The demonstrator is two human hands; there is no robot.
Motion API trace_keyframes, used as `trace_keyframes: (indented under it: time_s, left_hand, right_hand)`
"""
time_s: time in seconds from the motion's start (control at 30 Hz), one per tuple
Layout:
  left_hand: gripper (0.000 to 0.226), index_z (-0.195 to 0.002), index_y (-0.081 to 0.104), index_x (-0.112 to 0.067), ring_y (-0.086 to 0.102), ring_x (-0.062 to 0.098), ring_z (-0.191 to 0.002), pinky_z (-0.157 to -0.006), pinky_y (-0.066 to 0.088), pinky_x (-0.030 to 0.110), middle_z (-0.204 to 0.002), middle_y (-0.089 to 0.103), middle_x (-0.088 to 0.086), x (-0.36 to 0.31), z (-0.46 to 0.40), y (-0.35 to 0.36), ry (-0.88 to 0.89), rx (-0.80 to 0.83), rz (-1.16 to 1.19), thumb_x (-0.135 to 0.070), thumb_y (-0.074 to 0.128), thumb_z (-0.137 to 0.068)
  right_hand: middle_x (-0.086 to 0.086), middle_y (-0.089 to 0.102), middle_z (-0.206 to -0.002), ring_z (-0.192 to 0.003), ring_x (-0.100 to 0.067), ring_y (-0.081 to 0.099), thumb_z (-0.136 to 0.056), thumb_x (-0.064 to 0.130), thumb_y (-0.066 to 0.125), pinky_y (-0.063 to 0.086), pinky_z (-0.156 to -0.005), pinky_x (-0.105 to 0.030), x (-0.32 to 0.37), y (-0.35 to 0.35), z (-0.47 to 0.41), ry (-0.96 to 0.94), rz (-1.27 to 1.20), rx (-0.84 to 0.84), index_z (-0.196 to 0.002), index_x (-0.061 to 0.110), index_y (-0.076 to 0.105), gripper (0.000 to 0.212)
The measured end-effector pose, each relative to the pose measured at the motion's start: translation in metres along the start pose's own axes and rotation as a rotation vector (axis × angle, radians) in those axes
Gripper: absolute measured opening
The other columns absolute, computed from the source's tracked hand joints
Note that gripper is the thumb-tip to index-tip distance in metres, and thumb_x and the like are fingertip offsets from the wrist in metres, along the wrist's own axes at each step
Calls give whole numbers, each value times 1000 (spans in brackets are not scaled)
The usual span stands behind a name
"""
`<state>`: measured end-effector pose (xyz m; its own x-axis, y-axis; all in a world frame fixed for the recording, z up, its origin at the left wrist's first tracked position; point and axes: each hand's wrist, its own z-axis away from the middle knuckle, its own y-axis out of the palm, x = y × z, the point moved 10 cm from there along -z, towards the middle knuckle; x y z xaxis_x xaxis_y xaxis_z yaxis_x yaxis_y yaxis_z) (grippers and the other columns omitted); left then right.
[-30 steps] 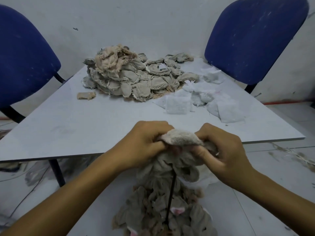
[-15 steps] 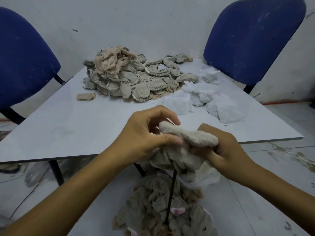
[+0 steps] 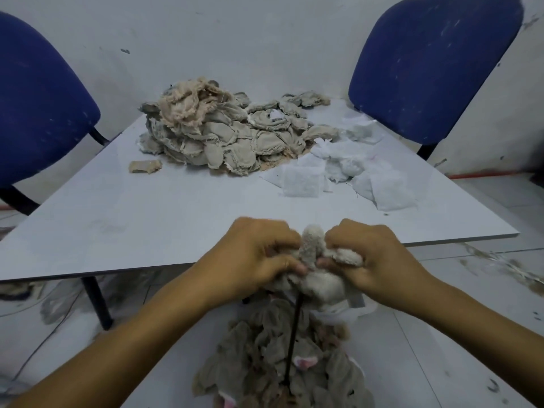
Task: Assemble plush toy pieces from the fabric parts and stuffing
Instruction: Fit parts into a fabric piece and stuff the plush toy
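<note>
A small beige plush piece (image 3: pixel 313 245) is held in front of the table's near edge, with a fuzzy nub sticking up between my hands. My left hand (image 3: pixel 259 254) grips its left side with curled fingers. My right hand (image 3: pixel 371 254) grips its right side the same way. A thin dark rod (image 3: pixel 294 340) runs down from the piece into a heap of grey plush pieces (image 3: pixel 279 360) below, some with pink inner ears. On the table sit a large pile of grey-beige fabric parts (image 3: pixel 223 134) and white stuffing pads (image 3: pixel 341 172).
The white table (image 3: pixel 147 219) has its front edge just behind my hands. Blue chairs stand at the back left (image 3: pixel 41 107) and back right (image 3: pixel 429 63). A loose beige scrap (image 3: pixel 144 166) lies left of the pile. Fabric debris litters the floor at right (image 3: pixel 509 266).
My left hand has closed from a loose pinch into a tight grip. Both hands have bunched the plush piece together, and its fuzzy end now points up instead of lying across.
</note>
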<state>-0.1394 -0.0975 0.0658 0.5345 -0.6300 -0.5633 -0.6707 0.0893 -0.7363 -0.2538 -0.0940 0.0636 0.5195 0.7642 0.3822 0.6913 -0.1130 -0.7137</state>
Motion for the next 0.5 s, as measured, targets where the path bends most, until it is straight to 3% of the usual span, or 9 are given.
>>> trace_keyframes:
  time_s: [0.07, 0.13, 0.23, 0.3, 0.37, 0.43, 0.5]
  left_hand:
    - [27, -78, 70, -1, 61, 14, -74, -70, 48, 36, -74, 66, 3, 12, 3, 12, -77, 97, -55, -25, 82, -78]
    - [30, -83, 71, -3, 61, 14, -77, -70, 47, 35, -79, 67, 3, 17, 5, 13, -92, 133, -58, -30, 82, -78]
    - [19, -75, 65, -25, 56, -4, -70, -62, 39, 14, -71, 61, -14, 5, 3, -7, 9, -5, 6, -31, 82, -75]
    - [22, -85, 64, -33, 60, -7, -75, -67, 44, 14, -77, 64, -20, 0, 1, -15, 25, -65, 102, -30, 82, -73]
    - [37, -99, 65, -39, 64, 0, -89, -77, 52, 27, -94, 68, -19, 14, 0, 0, -94, 96, 183, -31, 87, -71]
    - [56, -117, 57, -45, 59, 2, -105, -89, 49, 33, -113, 64, -20, 32, 9, 24, -208, 388, -9, -33, 88, -71]
    - [59, -124, 57, -38, 59, 6, -109, -93, 49, 36, -118, 65, -16, 40, 12, 26, -217, 492, -164, -30, 85, -73]
  right_hand:
    - [2, 57, -65, -62, -11, 46, -86, 35, 70, 35, -56, -29, -7, 12, 4, 62, -32, 79, -74, 6, 66, 32]
    - [5, 59, -70, -65, -10, 48, -86, 39, 67, 37, -59, -29, -3, 13, 4, 58, -30, 102, -81, 9, 67, 30]
    - [12, 61, -84, -76, -2, 54, -86, 45, 69, 40, -68, -16, 5, -4, -1, 32, -98, 21, -95, 16, 67, 31]
    - [11, 55, -79, -70, -1, 47, -88, 33, 70, 35, -64, -12, 10, -11, -1, -41, -35, -54, -88, 11, 65, 23]
    - [10, 51, -72, -65, -3, 42, -87, 26, 70, 32, -59, -17, 1, 0, 3, 6, -25, -2, -79, 8, 61, 21]
    - [10, 55, -72, -66, -3, 48, -88, 24, 65, 36, -60, -20, -14, 15, 7, 128, -165, 77, -79, 11, 61, 17]
    - [12, 63, -79, -71, -3, 57, -90, 14, 62, 43, -62, -21, -18, 8, 10, 171, -281, -5, -85, 16, 65, 6]
